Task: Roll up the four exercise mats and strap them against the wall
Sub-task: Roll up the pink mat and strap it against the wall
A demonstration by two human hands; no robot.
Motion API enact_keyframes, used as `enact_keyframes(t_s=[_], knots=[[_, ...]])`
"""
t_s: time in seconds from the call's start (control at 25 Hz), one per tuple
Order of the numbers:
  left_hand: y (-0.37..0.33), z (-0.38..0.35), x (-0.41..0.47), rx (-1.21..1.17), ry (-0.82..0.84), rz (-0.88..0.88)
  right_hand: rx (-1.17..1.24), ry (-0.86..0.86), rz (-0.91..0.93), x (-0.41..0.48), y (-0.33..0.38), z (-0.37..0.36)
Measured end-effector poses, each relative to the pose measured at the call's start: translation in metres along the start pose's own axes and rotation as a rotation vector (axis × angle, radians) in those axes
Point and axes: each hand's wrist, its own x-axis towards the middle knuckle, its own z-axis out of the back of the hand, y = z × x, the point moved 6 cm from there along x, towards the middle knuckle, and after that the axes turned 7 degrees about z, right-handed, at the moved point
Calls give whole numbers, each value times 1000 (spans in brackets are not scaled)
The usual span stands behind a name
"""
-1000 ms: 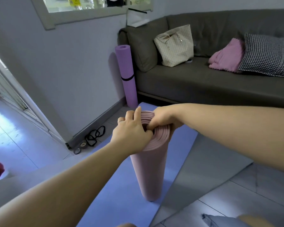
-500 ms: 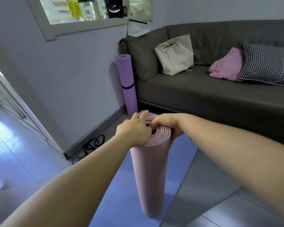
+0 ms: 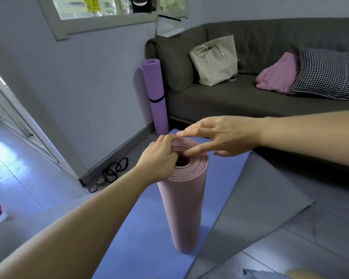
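Note:
A rolled pink mat (image 3: pixel 184 208) stands upright on a flat blue mat (image 3: pixel 149 234). My left hand (image 3: pixel 159 156) grips the roll's top rim, with fingers curled into the centre hole. Just above the top, my right hand (image 3: pixel 216 135) hovers with fingers spread and straight; one finger lies across the rim. A grey mat (image 3: pixel 266 198) lies flat beside the blue one. A rolled purple mat (image 3: pixel 155 95) with a black strap stands against the wall by the sofa.
Black elastic straps (image 3: pixel 115 171) lie on the floor by the skirting board. A dark sofa (image 3: pixel 240 101) holds a tote bag (image 3: pixel 214 61), a pink cloth and a checked pillow. An open doorway (image 3: pixel 12 141) is at the left.
My right hand let go of the pink roll's top and opened, lifting slightly. My left hand kept its grip on the rim. The view tilted down a little.

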Motion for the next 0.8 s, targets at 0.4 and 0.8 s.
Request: enact_keyframes(t_s=[0.4, 0.8], knots=[[-9, 5, -20, -172, -40, -225, 109, -54, 79, 18, 31, 21], [-47, 18, -35, 35, -137, -446, 255, 56, -732, -15, 0, 23]])
